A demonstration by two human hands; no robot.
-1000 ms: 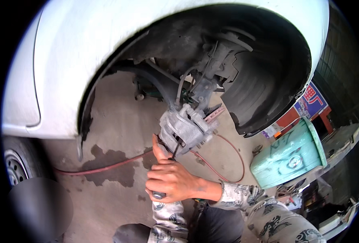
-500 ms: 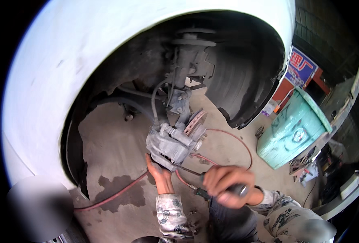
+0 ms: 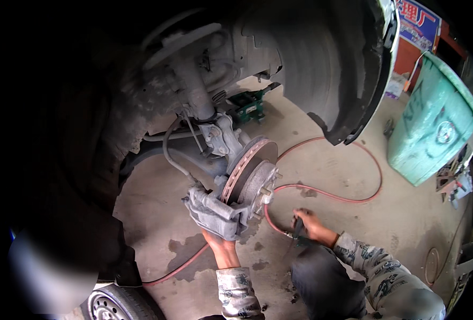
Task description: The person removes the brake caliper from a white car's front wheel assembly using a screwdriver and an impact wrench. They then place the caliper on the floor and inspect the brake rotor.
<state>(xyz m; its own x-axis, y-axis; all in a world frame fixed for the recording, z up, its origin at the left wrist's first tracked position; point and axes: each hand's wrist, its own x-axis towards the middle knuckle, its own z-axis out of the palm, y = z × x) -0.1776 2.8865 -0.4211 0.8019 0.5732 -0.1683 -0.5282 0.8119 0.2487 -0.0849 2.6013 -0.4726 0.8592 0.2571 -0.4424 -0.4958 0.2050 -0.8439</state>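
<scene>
A grey brake caliper [image 3: 215,213] sits at the lower left edge of the brake disc [image 3: 255,154], below the strut [image 3: 194,88] in the wheel arch. My left hand [image 3: 221,249] holds the caliper from below; its fingers are hidden behind the casting. To the right and lower, apart from the disc, my right hand [image 3: 312,225] is closed round a screwdriver [image 3: 299,228]. The screwdriver's thin shaft points down toward my knee and is blurred. A rubber brake hose [image 3: 167,146] runs down to the caliper.
A red air hose [image 3: 378,170] loops over the concrete floor behind and below the disc. The green jack [image 3: 247,105] stands under the car. At right is a tall green bin [image 3: 434,122]; a wheel [image 3: 116,304] lies lower left. The dark arch liner [image 3: 332,69] hangs above.
My right hand has drawn the screwdriver away from the caliper, down and right. The caliper has swung outward-left of the disc, exposing more disc face. My view has shifted closer into the arch.
</scene>
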